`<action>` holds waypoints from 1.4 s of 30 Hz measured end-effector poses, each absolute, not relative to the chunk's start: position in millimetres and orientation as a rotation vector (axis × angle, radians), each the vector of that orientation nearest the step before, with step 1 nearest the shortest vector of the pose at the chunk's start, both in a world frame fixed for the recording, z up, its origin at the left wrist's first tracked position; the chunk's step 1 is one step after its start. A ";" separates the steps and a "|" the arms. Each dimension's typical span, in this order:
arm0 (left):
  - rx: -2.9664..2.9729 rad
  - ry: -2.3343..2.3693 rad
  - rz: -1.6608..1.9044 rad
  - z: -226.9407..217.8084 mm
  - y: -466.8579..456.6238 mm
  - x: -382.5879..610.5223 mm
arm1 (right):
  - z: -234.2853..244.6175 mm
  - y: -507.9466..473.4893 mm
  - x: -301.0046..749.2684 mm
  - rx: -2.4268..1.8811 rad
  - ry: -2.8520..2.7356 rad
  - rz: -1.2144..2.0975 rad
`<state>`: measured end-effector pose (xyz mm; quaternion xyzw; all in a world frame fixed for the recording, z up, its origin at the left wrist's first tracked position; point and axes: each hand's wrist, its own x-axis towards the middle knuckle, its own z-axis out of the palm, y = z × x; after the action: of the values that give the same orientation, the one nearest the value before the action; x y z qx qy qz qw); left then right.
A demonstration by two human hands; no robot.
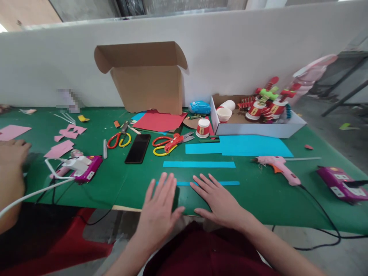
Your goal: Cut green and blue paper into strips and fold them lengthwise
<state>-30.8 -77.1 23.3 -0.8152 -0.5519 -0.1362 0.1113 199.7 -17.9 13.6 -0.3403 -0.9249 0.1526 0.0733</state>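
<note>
My left hand (159,209) lies flat and open on the green table mat (258,191) near the front edge, fingers stretched forward. My right hand (218,199) rests beside it, also flat with fingers spread. The fingertips of both touch or cover a narrow blue paper strip (227,183). A wider blue strip (199,164) lies just beyond it, and a large blue sheet (244,145) farther back. Neither hand holds anything.
A black phone (138,148), two pairs of scissors (169,143) (119,138), a red sheet (159,120), a paper cup (202,128), an open cardboard box (146,82), a white box of paper-cup crafts (258,128), pink glue gun (277,166), purple power strips (86,168) (339,183). Another person's arm (10,180) is at the left.
</note>
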 end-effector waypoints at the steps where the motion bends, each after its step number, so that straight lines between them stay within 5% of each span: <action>1: -2.453 -1.548 -0.382 18.3 -76.3 -20.0 | 14.4 -17.9 199.6 -1.028 -2.783 0.465; 8: -2.525 -1.538 -0.281 -13.6 -69.5 -12.0 | 19.4 -17.6 198.6 -1.056 -2.817 0.503; 24: -2.277 -1.682 -0.262 1.9 -79.2 -71.2 | 31.7 -21.1 191.2 -1.149 -2.828 0.512; 32: -2.282 -1.642 -0.248 -3.9 -80.5 -75.1 | 35.6 -39.9 123.9 -0.669 -2.820 0.589; 42: -2.251 -1.646 -0.325 -2.8 -80.4 -72.2 | 23.5 -23.7 156.3 -0.893 -2.814 0.710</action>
<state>-72.2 -80.4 -2.8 -0.7906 -0.5782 -0.1141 0.1662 156.3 -23.7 23.5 -0.2937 -0.9255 0.2335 0.0526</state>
